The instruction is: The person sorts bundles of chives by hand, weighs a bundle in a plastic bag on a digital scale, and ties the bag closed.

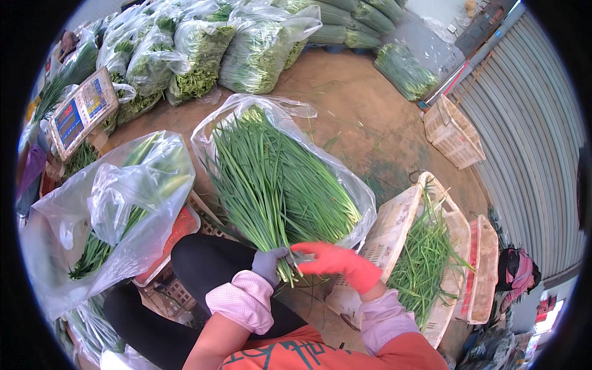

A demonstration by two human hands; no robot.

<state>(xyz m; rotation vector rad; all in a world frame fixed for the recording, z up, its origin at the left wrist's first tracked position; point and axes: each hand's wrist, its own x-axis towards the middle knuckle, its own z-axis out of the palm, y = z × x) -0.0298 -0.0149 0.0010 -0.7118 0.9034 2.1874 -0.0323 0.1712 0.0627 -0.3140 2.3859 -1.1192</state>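
Observation:
My left hand (269,265), in a grey glove, is closed around the pale stem ends of a bunch of garlic chives (259,194). The long green leaves of the bunch stretch away over more chives (319,199) lying in an open clear plastic bag (365,196). Just right of the held stems is my right hand (340,263) in a red rubber glove. Its fingers are apart and point towards the cut ends, with no clear grip on anything. Whether its fingertips touch a stem is hard to tell.
At my right stands a white plastic crate (386,226) with loose green trimmings (423,263). Left are a plastic bag (55,249) of greens and a digital scale display (83,113). Full vegetable bags (254,55) line the back. Another crate (453,132) stands near a corrugated shutter (522,101); a person (518,273) is far right.

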